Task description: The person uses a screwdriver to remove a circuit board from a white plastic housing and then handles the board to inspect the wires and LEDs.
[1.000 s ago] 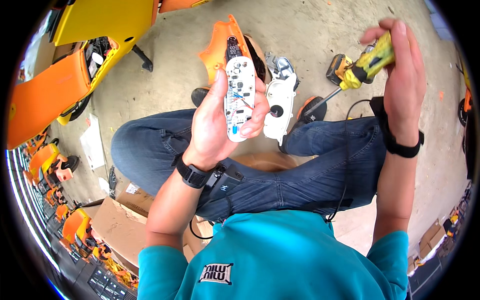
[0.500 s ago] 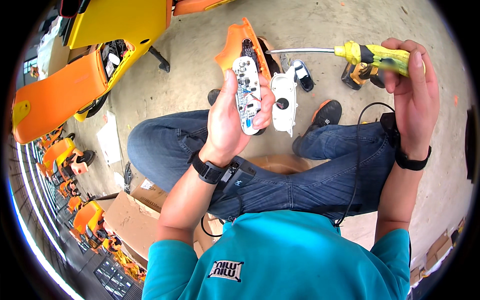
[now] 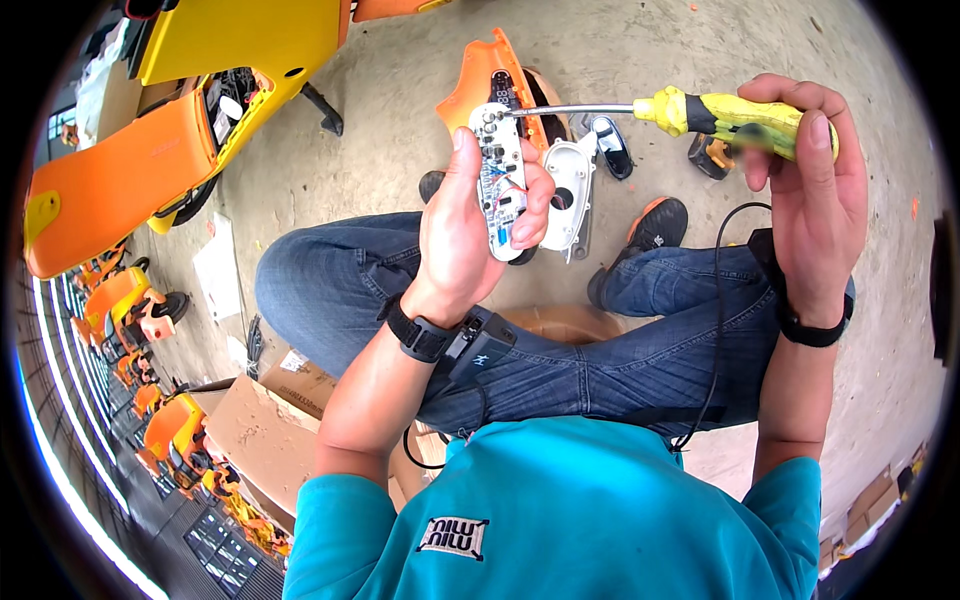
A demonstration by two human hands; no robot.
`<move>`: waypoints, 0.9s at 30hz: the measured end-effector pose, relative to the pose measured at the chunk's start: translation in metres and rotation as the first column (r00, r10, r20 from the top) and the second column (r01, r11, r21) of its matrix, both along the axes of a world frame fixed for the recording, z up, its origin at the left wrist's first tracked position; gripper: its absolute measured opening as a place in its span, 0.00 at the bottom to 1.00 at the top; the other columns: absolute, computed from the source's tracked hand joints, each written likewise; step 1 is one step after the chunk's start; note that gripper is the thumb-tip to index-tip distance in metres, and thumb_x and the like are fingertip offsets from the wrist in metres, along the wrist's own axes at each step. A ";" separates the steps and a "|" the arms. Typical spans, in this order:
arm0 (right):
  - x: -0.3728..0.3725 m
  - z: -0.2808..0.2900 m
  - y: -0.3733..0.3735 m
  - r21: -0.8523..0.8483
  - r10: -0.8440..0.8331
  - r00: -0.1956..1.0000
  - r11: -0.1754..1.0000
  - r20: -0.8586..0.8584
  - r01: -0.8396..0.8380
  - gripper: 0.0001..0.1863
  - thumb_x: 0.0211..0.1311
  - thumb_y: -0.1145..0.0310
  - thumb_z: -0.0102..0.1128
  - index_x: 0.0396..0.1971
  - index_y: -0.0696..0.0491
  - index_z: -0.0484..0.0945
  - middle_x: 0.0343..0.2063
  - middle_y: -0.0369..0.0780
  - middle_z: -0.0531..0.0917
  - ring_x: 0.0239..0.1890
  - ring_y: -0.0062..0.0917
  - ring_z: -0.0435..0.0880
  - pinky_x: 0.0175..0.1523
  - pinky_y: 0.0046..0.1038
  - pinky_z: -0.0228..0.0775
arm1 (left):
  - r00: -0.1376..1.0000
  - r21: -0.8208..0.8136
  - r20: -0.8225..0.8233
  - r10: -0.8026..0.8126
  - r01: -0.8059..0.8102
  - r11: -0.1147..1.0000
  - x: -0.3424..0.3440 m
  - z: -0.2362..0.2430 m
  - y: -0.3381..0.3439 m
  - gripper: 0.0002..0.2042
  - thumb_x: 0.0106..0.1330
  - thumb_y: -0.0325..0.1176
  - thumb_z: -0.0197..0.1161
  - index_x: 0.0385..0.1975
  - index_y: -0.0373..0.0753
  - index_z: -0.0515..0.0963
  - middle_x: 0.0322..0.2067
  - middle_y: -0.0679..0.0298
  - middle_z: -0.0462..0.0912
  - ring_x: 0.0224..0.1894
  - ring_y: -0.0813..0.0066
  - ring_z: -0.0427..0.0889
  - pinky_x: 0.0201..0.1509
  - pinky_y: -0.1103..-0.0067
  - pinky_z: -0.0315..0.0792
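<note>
My left hand (image 3: 460, 235) is closed round a long white circuit board (image 3: 499, 165) with small components and thin wires. Behind the board is an orange plastic shell (image 3: 465, 85) with a dark display. My right hand (image 3: 815, 200) grips a screwdriver (image 3: 720, 112) with a yellow and black handle; its shaft lies level, the tip at the board's top end, whether touching I cannot tell. A white plastic housing (image 3: 572, 205) with a dark round opening is just right of the board, beside a small black and silver part (image 3: 612, 150).
A drill (image 3: 708, 155) rests on the concrete floor (image 3: 860, 120). An orange and yellow scooter (image 3: 130, 170) stands at upper left, with several more (image 3: 170, 435) along the left side. A cardboard box (image 3: 255, 440) sits beside my left leg (image 3: 320, 280), and a white sheet (image 3: 215, 270) lies nearby.
The screwdriver has swung from a downward slant to level and moved left, its tip now at the board's top end. My left hand and board have shifted slightly right in the picture.
</note>
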State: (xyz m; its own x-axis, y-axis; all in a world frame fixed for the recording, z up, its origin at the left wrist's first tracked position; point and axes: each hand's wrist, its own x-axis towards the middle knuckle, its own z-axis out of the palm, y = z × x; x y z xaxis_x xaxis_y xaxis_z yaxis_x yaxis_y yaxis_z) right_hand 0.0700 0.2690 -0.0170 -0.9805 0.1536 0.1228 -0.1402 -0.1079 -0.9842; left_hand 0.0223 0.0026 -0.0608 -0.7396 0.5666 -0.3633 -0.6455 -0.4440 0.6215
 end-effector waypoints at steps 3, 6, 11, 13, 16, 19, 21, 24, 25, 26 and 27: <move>0.000 -0.001 -0.001 0.021 0.002 1.000 1.000 -0.005 -0.002 0.15 0.72 0.60 0.43 0.47 0.56 0.69 0.46 0.45 0.78 0.31 0.16 0.75 0.38 0.17 0.70 | 1.000 -0.015 0.003 -0.001 0.001 1.000 0.000 0.001 0.000 0.26 0.74 0.54 0.30 0.42 0.37 0.68 0.24 0.60 0.74 0.17 0.79 0.65 0.22 0.82 0.61; 0.000 -0.001 -0.002 0.022 0.006 1.000 1.000 -0.013 -0.006 0.15 0.72 0.60 0.43 0.47 0.56 0.69 0.46 0.45 0.78 0.31 0.16 0.75 0.38 0.17 0.70 | 1.000 -0.029 0.002 0.003 -0.003 1.000 0.000 0.001 0.000 0.26 0.73 0.54 0.30 0.42 0.37 0.68 0.24 0.60 0.74 0.17 0.79 0.65 0.22 0.82 0.61; 0.001 -0.001 -0.003 0.040 0.016 1.000 0.999 -0.024 -0.015 0.15 0.72 0.60 0.43 0.48 0.56 0.67 0.46 0.45 0.77 0.32 0.17 0.75 0.39 0.18 0.70 | 1.000 -0.042 -0.007 0.007 -0.008 0.999 0.000 0.000 -0.001 0.26 0.74 0.54 0.30 0.42 0.37 0.68 0.24 0.60 0.74 0.17 0.79 0.65 0.22 0.82 0.61; 0.001 -0.001 -0.003 0.049 0.031 0.999 0.998 -0.034 -0.029 0.15 0.72 0.60 0.43 0.48 0.56 0.67 0.46 0.46 0.77 0.33 0.17 0.75 0.39 0.19 0.70 | 1.000 -0.046 -0.017 0.009 -0.010 0.999 0.000 0.000 -0.001 0.26 0.74 0.54 0.30 0.42 0.37 0.67 0.24 0.60 0.74 0.17 0.79 0.65 0.22 0.82 0.61; 0.001 -0.002 -0.004 0.052 0.050 0.997 0.998 -0.059 -0.047 0.15 0.72 0.61 0.43 0.48 0.55 0.67 0.47 0.46 0.77 0.33 0.17 0.74 0.40 0.19 0.70 | 1.000 -0.053 -0.023 0.011 -0.012 0.999 0.000 0.000 -0.001 0.26 0.74 0.54 0.30 0.42 0.37 0.67 0.24 0.60 0.74 0.18 0.79 0.65 0.23 0.82 0.61; 0.001 -0.002 -0.004 0.048 0.061 0.995 0.997 -0.073 -0.058 0.14 0.72 0.62 0.42 0.48 0.55 0.67 0.47 0.46 0.77 0.33 0.17 0.74 0.40 0.19 0.69 | 0.999 -0.060 -0.032 0.013 -0.015 0.998 0.000 0.000 -0.002 0.26 0.73 0.54 0.30 0.43 0.37 0.67 0.24 0.60 0.74 0.18 0.79 0.65 0.23 0.82 0.61; 0.001 -0.002 -0.004 0.044 0.060 0.996 0.997 -0.069 -0.057 0.14 0.72 0.62 0.42 0.48 0.55 0.66 0.47 0.46 0.77 0.33 0.17 0.74 0.40 0.19 0.69 | 1.000 -0.066 -0.027 0.015 -0.017 0.998 0.000 0.000 -0.002 0.26 0.73 0.55 0.30 0.43 0.37 0.67 0.24 0.60 0.74 0.18 0.79 0.65 0.23 0.82 0.61; 0.001 -0.001 -0.005 0.043 0.038 0.998 0.998 -0.051 -0.036 0.14 0.72 0.61 0.43 0.48 0.56 0.67 0.46 0.46 0.77 0.32 0.17 0.74 0.39 0.19 0.70 | 0.999 -0.080 -0.031 0.019 -0.022 0.997 0.000 0.001 -0.001 0.26 0.73 0.55 0.30 0.42 0.37 0.67 0.23 0.61 0.73 0.18 0.79 0.65 0.22 0.82 0.61; 0.001 -0.001 -0.006 0.047 0.024 0.999 0.999 -0.045 -0.022 0.15 0.72 0.61 0.43 0.47 0.56 0.67 0.46 0.46 0.78 0.32 0.17 0.75 0.38 0.18 0.70 | 0.999 -0.086 -0.035 0.021 -0.024 0.996 0.001 0.001 -0.001 0.26 0.73 0.55 0.30 0.42 0.37 0.67 0.23 0.61 0.73 0.18 0.79 0.65 0.22 0.82 0.61; 0.002 0.000 -0.008 0.051 0.010 0.999 0.999 -0.039 -0.008 0.15 0.72 0.60 0.44 0.47 0.56 0.68 0.45 0.46 0.78 0.32 0.17 0.75 0.38 0.18 0.71 | 0.999 -0.094 -0.039 0.024 -0.028 0.995 0.001 0.001 0.000 0.26 0.73 0.55 0.30 0.42 0.37 0.67 0.23 0.61 0.73 0.18 0.80 0.65 0.22 0.82 0.61; 0.002 0.002 -0.010 0.061 -0.022 1.000 0.998 -0.010 0.023 0.15 0.71 0.59 0.44 0.46 0.57 0.68 0.44 0.46 0.79 0.31 0.18 0.75 0.37 0.18 0.71 | 0.999 -0.102 -0.042 0.027 -0.031 0.994 0.001 0.001 0.000 0.26 0.73 0.55 0.30 0.42 0.37 0.67 0.23 0.61 0.73 0.18 0.80 0.65 0.22 0.83 0.61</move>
State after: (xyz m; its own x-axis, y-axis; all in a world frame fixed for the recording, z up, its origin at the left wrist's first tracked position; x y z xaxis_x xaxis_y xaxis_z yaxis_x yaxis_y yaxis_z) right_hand 0.0717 0.2591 -0.0151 -0.9757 0.1674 0.1416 -0.1510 -0.0444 -0.9875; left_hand 0.0235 0.0024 -0.0602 -0.7706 0.5057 -0.3879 -0.6065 -0.3948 0.6902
